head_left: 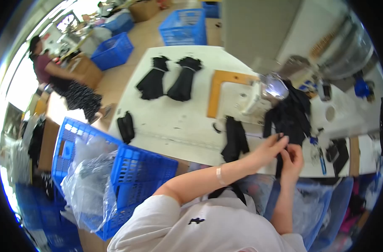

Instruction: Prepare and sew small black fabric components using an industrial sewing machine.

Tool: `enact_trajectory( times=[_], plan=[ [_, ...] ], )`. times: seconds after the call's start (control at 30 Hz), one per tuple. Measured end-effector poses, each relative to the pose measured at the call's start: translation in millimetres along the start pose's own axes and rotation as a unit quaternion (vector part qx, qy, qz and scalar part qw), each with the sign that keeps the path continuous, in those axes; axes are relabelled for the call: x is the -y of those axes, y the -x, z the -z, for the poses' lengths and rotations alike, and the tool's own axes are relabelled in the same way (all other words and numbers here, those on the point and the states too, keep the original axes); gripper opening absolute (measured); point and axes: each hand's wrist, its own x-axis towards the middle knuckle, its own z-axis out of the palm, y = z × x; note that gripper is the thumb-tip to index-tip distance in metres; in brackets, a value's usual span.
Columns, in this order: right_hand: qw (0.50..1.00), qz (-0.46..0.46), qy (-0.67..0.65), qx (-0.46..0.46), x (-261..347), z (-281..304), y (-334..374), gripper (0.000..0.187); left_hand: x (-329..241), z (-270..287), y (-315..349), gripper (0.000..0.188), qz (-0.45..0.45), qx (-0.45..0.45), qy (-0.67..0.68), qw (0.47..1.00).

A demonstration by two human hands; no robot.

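My left hand (270,152) and my right hand (292,161) meet close together over the front edge of the white table. The left fingers are pinched on a small black fabric piece (279,136), its far part hidden by the fingers. My right fingers are curled together beside it; what they hold is hidden. Black cloth (289,113) lies heaped just beyond my hands, next to a white sewing machine (256,98) with a lit lamp. Left of my hands, a folded black cloth strip (234,138) hangs over the table edge.
Two tied black fabric bundles (153,79) lie on the white table (174,122), with a black pouch-like piece (125,127) at its left. A blue crate (132,168) with clear plastic stands at left. A blue-handled tool (322,161) lies at right. Another person (59,75) is far left.
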Motion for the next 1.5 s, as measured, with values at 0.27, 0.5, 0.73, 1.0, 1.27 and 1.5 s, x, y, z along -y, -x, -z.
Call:
enact_trajectory(
  times=[0.27,0.5,0.73,1.0,1.27,1.5],
  plan=[
    [0.968,0.092,-0.133,-0.194,31,18,27,0.020,-16,-7,-38,0.065,-0.122,-0.055,-0.008,0.991],
    [1.000,-0.023,-0.001,-0.020,1,19,37,0.006,13,-7,26,0.026,-0.240,-0.085,-0.174,0.951],
    [0.979,0.052,0.116,0.157,23,4,58,0.010,-1,26,69,0.018,-0.233,-0.198,-0.088,0.948],
    [0.988,-0.056,-0.077,0.119,33,-31,25,0.006,-45,34,84,0.036,-0.218,-0.120,-0.304,0.919],
    [0.988,-0.070,-0.090,0.101,15,-26,32,0.012,-21,90,59,0.034,-0.238,-0.333,-0.582,0.703],
    [0.980,-0.065,-0.143,0.121,14,-24,44,0.012,-8,88,60,0.018,-0.314,-0.356,-0.551,0.686]
  ],
)
